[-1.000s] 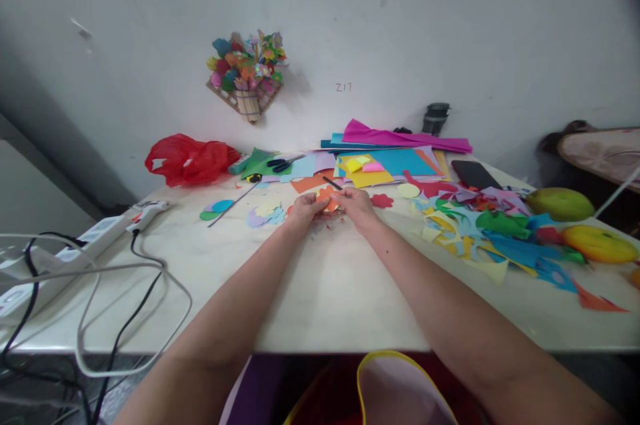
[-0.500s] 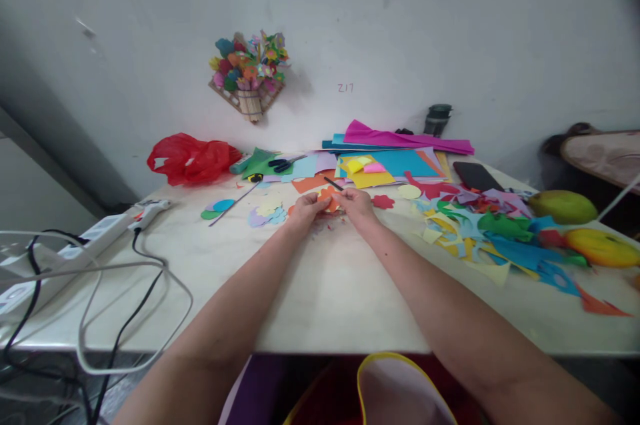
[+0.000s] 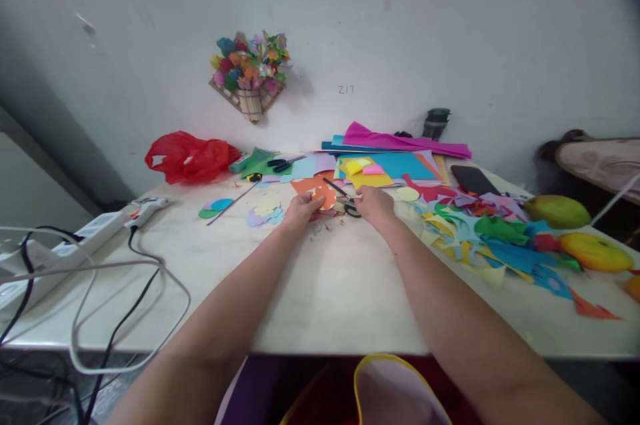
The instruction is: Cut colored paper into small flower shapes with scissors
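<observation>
Just past the middle of the table point(image 3: 325, 291), your left hand point(image 3: 299, 209) pinches the orange paper cutout point(image 3: 324, 196), while your right hand point(image 3: 376, 205) touches the black scissors point(image 3: 349, 204), grip unclear.

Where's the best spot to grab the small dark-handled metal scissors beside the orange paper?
Probably by the handle loops of the dark-handled scissors, coming from the right: the loops lie next to the right hand, while the blades slant away toward the far left.
</observation>
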